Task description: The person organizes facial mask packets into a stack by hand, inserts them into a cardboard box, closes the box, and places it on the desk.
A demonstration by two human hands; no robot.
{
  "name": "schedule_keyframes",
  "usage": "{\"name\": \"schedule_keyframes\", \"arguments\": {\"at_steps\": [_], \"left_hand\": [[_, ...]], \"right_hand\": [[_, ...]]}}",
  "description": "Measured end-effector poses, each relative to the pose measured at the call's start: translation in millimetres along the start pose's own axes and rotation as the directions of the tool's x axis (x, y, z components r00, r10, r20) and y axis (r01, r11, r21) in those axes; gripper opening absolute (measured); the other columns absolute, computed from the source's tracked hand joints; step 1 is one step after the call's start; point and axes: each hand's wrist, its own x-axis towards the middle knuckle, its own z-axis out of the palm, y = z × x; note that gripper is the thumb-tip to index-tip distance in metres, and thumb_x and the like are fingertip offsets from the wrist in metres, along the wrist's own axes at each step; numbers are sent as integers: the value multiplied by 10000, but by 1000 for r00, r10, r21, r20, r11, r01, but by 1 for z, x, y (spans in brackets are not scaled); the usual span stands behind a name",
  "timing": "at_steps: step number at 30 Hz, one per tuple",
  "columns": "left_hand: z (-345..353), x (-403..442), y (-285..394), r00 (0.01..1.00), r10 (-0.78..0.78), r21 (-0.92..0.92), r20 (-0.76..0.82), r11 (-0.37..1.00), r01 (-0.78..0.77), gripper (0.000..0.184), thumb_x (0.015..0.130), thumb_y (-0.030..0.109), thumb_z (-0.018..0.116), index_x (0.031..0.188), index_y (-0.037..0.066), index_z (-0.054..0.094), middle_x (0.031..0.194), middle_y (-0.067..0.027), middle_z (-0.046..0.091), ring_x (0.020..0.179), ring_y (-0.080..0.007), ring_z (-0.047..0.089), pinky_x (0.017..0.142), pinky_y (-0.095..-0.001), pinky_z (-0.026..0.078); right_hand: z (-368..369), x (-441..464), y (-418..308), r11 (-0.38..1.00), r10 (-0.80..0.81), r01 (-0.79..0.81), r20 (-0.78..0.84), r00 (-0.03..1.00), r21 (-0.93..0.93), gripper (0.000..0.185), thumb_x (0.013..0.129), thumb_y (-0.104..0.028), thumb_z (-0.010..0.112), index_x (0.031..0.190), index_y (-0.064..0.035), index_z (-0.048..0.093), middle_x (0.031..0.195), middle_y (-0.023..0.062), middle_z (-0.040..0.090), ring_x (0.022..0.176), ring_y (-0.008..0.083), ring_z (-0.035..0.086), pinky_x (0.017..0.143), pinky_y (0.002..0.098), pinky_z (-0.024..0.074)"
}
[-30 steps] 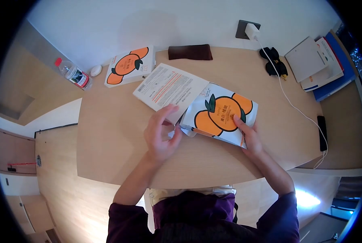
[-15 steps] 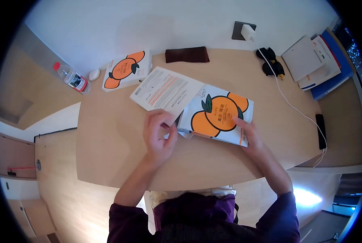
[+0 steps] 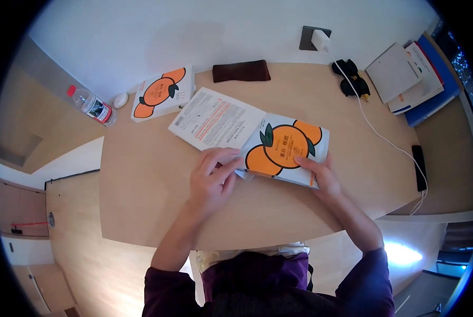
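**Both hands at the orange-printed box**

From the head view, your left hand (image 3: 210,179) has shifted in towards the near-left corner of the orange-printed box (image 3: 284,142), its thumb and index drawn closer together than a moment ago. That puts both your hands at the box, so the work looks centred on that corner. Whether those left fingers pinch an edge or only rest against it, you cannot tell from here.

Your right hand (image 3: 325,178) holds the box at its right end, thumb on the fruit print and the other fingers round the side and underneath, narrowed to the box's thickness. The box sits tilted over the middle of the bench (image 3: 141,201). A white panel of small print (image 3: 215,119) meets its left side; the join is not clear. A pale scrap (image 3: 245,175) shows under the near edge.

The bench's front edge passes beneath your forearms, with bare wood between it and the box. To your right, the wood runs as far as the white cable (image 3: 382,132). Beyond the panel, room is tighter: a 2nd fruit-print box (image 3: 160,95) lies just beside its far corner, and the brown case (image 3: 242,71) lies further back.
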Motion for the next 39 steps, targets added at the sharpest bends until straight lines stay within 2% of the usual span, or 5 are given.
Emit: {"name": "schedule_keyframes", "arguments": {"at_steps": [8,17,20,29,39], "left_hand": [[0,-4,-6,998,-62,-152,3,986,62,339,685,-118,569,942,49,713,1058,-98,615,919,-233,580,645,-301,509],[-22,-4,-50,940,-213,314,-266,903,293,483,871,136,595,1334,48,490,1341,-155,473,1182,-299,474,1006,-408,354],[-9,-25,-88,800,-576,-231,-169,812,536,536,924,209,589,1388,27,392,1319,-141,460,1113,-263,496,973,-387,385],[0,-35,-88,788,-613,-287,-58,766,575,363,925,156,603,1243,23,487,1066,-68,515,969,-130,514,843,-274,438],[8,-23,-37,833,-546,-668,89,588,457,424,875,38,637,1218,16,389,1229,-150,528,1107,-186,537,950,-320,434]], "right_hand": [[2,0,0,993,-116,117,75,990,-17,412,809,-4,698,1165,39,495,1092,158,639,992,229,644,867,351,544],[2,8,-4,986,-158,157,-14,987,-57,470,799,-35,724,1193,15,474,1113,129,631,998,219,638,867,360,539],[1,11,-2,992,-117,114,-54,992,-45,468,789,-27,729,1188,10,487,1103,132,637,988,220,643,864,358,542],[0,10,-8,991,-63,72,84,995,-109,477,785,-43,743,1193,6,500,1097,124,641,982,205,639,841,349,550],[-12,4,6,924,-368,366,4,930,-112,470,976,-344,500,1281,6,433,1206,89,555,1086,143,520,944,304,412]]}}
